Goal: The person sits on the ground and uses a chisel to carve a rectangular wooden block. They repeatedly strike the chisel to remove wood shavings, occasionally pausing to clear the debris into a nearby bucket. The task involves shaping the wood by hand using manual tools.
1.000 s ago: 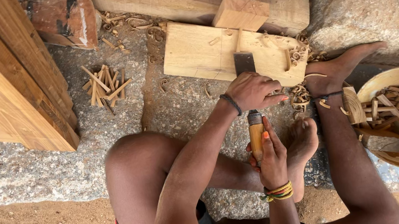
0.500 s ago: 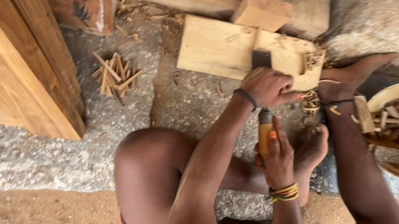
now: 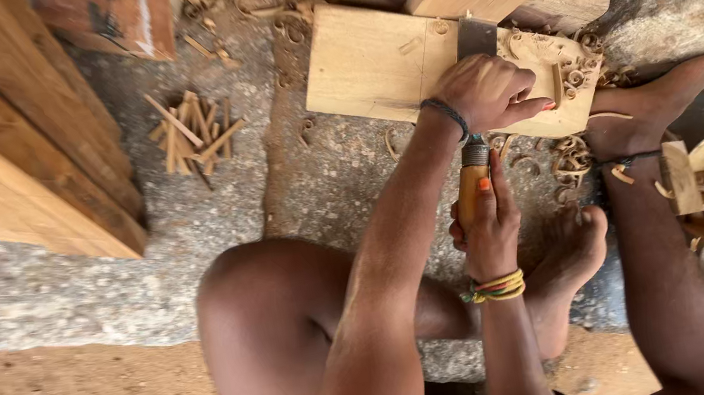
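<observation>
The carving looks partly done: the right end of the wooden board [image 3: 377, 63] on the stone floor shows cut curls, its left part plain. The left hand [image 3: 488, 92] presses closed on the chisel [image 3: 474, 168]; the right hand [image 3: 488, 231] grips its handle

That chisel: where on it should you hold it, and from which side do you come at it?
Judging by its pose, grip the chisel on its orange handle from the near end, as the right hand does; the left hand steadies the shaft from above. The flat blade points away into the wooden board.
</observation>
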